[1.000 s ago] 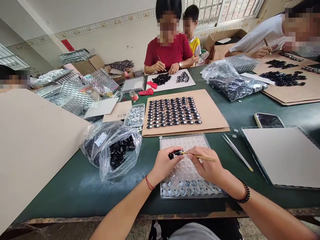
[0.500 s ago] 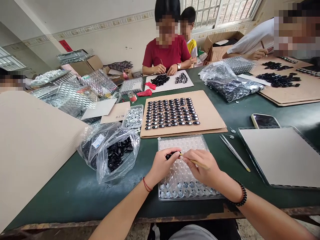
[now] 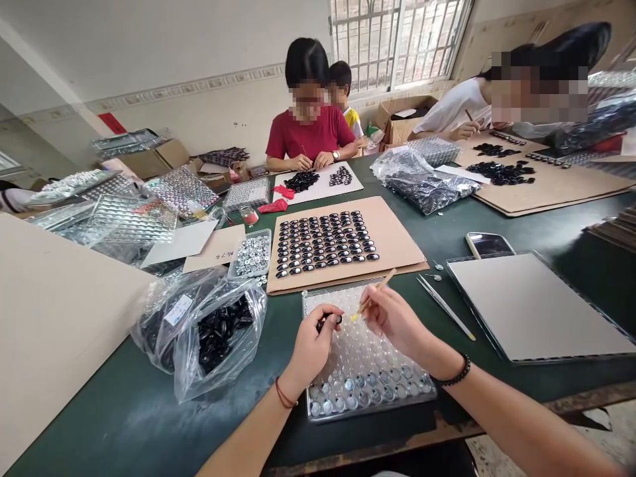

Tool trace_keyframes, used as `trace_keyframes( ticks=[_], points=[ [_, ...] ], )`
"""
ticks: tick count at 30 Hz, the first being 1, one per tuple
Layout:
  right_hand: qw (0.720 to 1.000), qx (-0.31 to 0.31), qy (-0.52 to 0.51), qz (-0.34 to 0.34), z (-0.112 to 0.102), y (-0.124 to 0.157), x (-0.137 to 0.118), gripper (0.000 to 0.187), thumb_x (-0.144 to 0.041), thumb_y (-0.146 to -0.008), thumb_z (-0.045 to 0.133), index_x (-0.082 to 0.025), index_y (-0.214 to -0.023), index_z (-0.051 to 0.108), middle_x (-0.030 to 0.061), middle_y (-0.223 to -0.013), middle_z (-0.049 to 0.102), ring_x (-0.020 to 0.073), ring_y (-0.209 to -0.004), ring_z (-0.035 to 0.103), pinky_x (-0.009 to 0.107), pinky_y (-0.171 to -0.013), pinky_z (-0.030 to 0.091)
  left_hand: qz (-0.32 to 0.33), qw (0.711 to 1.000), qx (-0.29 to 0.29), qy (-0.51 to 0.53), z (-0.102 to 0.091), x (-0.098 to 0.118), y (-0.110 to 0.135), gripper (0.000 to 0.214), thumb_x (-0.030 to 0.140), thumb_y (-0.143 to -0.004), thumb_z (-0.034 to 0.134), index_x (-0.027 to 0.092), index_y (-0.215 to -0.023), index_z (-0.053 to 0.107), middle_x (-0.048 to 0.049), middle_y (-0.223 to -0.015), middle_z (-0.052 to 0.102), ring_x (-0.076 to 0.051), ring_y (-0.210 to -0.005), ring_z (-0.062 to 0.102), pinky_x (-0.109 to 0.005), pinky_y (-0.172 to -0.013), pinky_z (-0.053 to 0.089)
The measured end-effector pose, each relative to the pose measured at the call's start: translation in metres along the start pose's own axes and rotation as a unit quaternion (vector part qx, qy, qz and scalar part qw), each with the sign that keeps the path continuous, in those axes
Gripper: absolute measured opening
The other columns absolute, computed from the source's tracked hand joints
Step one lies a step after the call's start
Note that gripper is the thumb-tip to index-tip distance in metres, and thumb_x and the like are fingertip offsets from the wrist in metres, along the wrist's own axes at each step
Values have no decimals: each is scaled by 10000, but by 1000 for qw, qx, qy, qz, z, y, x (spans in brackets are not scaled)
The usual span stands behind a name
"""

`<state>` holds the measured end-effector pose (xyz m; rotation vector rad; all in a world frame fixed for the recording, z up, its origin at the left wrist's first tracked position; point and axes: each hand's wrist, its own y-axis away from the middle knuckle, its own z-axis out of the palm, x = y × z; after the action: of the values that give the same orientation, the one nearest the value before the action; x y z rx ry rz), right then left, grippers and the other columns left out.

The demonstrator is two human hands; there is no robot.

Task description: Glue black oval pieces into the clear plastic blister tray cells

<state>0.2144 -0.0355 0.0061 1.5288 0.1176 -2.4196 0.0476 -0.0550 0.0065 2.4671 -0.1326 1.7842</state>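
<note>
Over the clear plastic tray [image 3: 355, 354], my left hand [image 3: 311, 344] is closed around a small glossy black oval piece [image 3: 338, 319]. My right hand [image 3: 395, 321] pinches a thin wooden stick [image 3: 385, 279], its yellow tip pointing down and left, a short gap from the black piece. Round pockets cover the tray, and its front rows contain small silvery discs [image 3: 352, 401]. Behind it, black oval pieces with pale centres lie in rows [image 3: 325, 242] on a cardboard sheet [image 3: 397, 242].
Left of the tray sits an open plastic bag [image 3: 186, 371] of black pieces, with a box of small silvery parts [image 3: 268, 245] behind. Tweezers [image 3: 447, 308], a phone [image 3: 489, 245] and a board-covered tray [image 3: 541, 308] lie to the right. Co-workers sit across the table.
The stick's tip has come away from the black piece, and my right hand has turned so the stick's back end points away from me. The camera view has shifted.
</note>
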Motion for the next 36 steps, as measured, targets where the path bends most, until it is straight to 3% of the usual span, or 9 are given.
trace_keyframes(
  ticks=[2,4,10,15,19,25,27,31,36],
  points=[
    [998,27,-59,-6,-3,-1,-4,321,-427,-836,439,-167,-647,449,-26,-521,473,68,-401,399,183,-380,291,-18,1000,-6,5,-1,1,1,297,389,-817,448,156,-940,585,-23,-693,612,-83,-434,450,-214,-462,367],
    [997,46,-49,-26,-4,0,-5,341,-408,-832,454,-168,-593,412,-26,-507,453,74,-443,408,188,-423,316,-10,1000,-11,-11,-1,5,4,315,394,-795,488,171,-993,591,-30,-757,637,-80,-441,445,-216,-477,376],
    [991,46,126,-11,-1,2,0,238,-379,-782,541,-175,-687,462,-90,-451,287,50,-387,250,184,-385,204,44,995,-2,-88,0,13,9,267,319,-749,576,223,-992,634,-14,-798,656,-123,-614,533,-229,-624,427],
    [960,-2,277,-36,2,4,-3,172,-337,-761,560,-167,-785,553,5,-721,551,118,-666,514,232,-599,398,67,994,-13,-85,3,10,7,238,288,-745,588,215,-966,641,-26,-878,662,-136,-666,554,-244,-656,440],
    [950,-25,310,-21,2,5,-4,179,-318,-766,546,-178,-870,586,43,-864,616,167,-827,561,297,-747,425,67,995,-19,-72,4,8,6,231,285,-745,591,211,-960,634,-28,-944,653,-133,-683,549,-249,-671,442],
    [955,-35,295,-1,6,6,-3,190,-254,-733,562,-167,-900,583,47,-880,620,147,-745,566,252,-611,438,34,999,-18,-33,5,10,6,222,298,-729,608,218,-934,639,-22,-906,641,-107,-644,510,-231,-647,432],
    [954,-25,299,-5,5,5,-4,210,-249,-721,574,-162,-911,593,48,-875,623,138,-705,557,241,-582,425,-13,999,-29,17,5,11,6,264,310,-715,619,218,-963,618,-16,-842,616,-77,-550,471,-203,-533,411],
    [951,-10,310,6,0,0,-9,201,-270,-726,569,-167,-887,632,23,-779,626,92,-545,492,219,-499,374,-128,978,-64,155,4,10,7,372,364,-718,601,219,-1053,527,35,-702,502,-12,-373,295,-155,-337,228],
    [950,34,311,-4,-4,-2,-9,216,-328,-717,584,-163,-849,631,20,-721,602,99,-552,475,214,-488,354,-102,988,-47,102,2,6,6,347,378,-751,556,186,-1037,508,5,-728,577,-32,-392,344,-171,-377,287]
  ],
)
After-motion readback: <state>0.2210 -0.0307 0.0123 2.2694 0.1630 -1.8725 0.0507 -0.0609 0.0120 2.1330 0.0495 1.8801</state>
